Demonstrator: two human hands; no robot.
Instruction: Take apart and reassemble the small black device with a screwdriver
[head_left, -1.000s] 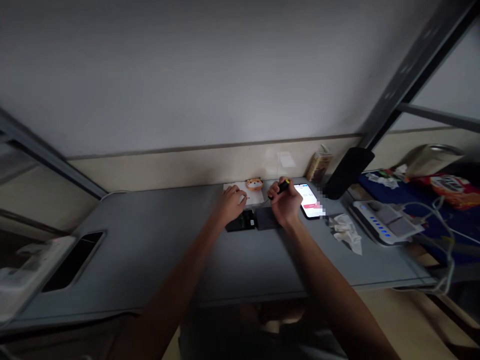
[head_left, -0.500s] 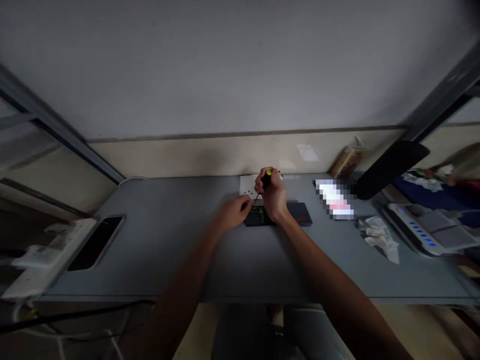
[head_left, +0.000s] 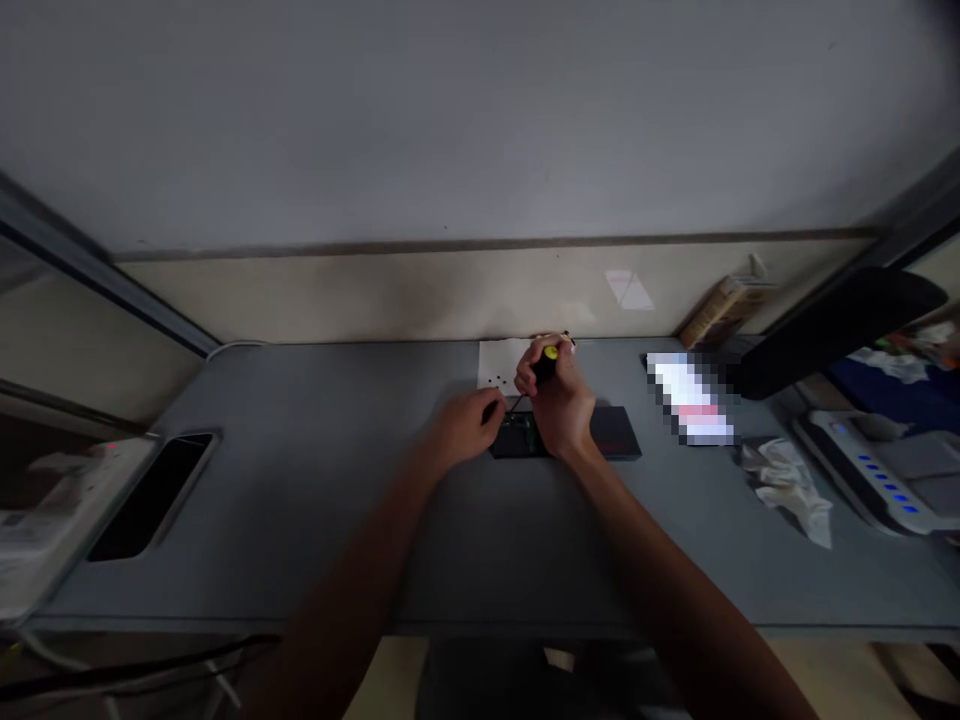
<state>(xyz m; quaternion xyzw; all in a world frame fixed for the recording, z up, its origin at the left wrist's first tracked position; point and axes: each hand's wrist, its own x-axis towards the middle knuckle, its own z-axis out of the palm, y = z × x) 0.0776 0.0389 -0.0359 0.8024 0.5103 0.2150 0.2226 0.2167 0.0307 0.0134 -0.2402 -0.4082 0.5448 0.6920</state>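
My right hand [head_left: 559, 400] is closed round a small screwdriver with a black and yellow handle [head_left: 548, 360], its thin shaft pointing down-left toward a small dark device with a green board [head_left: 517, 436] on the grey table [head_left: 337, 500]. My left hand [head_left: 466, 428] rests at the device's left edge, fingers curled against it. A dark flat cover [head_left: 619, 440] lies just right of my right hand. A white sheet [head_left: 499, 362] with small dark specks lies behind the hands.
A lit phone [head_left: 690, 400] lies to the right, with crumpled tissue [head_left: 791, 478] beyond it and a grey unit with blue lights [head_left: 874, 470] at the far right. A carton [head_left: 724, 310] stands by the wall. A dark slot [head_left: 146, 495] is set in the table's left end.
My right hand carried the screwdriver left from beside the phone to over the dark device. My left hand came off the white sheet to the device's left edge. The camera view swung left.
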